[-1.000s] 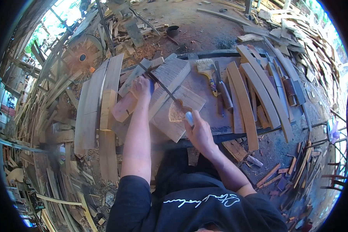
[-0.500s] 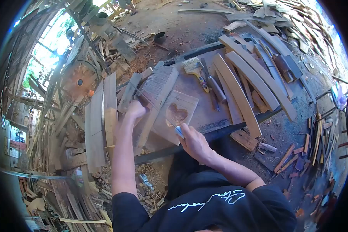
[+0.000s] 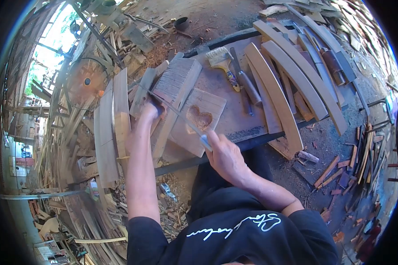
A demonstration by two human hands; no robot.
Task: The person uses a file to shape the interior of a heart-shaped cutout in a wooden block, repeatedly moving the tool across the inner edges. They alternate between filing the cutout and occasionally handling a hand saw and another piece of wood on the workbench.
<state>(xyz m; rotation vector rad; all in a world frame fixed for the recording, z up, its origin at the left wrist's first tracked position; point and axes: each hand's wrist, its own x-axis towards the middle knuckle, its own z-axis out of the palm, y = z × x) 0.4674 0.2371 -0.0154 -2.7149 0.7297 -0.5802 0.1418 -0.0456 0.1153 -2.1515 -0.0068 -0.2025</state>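
A wooden board with a heart-shaped recess lies on the bench. Right hand, at the board's near side, grips the pale blue handle of a long thin tool, its blade crossing over the board. Left hand is left of the board, near the blade; grip obscured. Right of the board: bristle brush, curved wooden pieces.

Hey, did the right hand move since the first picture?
Yes. Judged against the heart-shaped hollow in the wooden board, the right hand has moved back, toward the person's black shirt.
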